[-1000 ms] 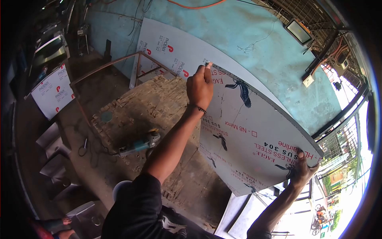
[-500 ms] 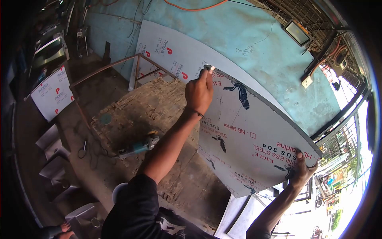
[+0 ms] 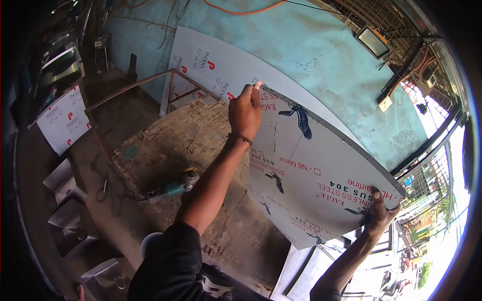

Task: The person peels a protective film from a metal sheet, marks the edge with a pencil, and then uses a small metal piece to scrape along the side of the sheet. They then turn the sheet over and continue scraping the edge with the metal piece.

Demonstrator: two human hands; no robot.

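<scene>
A stainless steel sheet [image 3: 296,175] covered in grey printed film with bird logos stands tilted above the wooden workbench [image 3: 221,220]. My left hand [image 3: 246,113] is closed round its upper left corner, thumb and fingers on either side of the edge. At the right end of the sheet, my right hand [image 3: 380,215] grips the lower corner, with the thumb on the printed face and the fingers behind. An angle grinder [image 3: 173,189] lies on the bench to the left of my left forearm. The sheet's back side is hidden.
Behind the bench, a white printed sheet [image 3: 226,60] leans on the blue wall [image 3: 296,37]. A rusty metal frame [image 3: 130,91] stands at the bench's far left. Bent metal pieces [image 3: 70,220] lie on the floor, near a cable [image 3: 120,185].
The sheet's upper left corner and my left hand have shifted slightly left. Both hands keep their hold. At the lower left, another person's hand has mostly left the view.
</scene>
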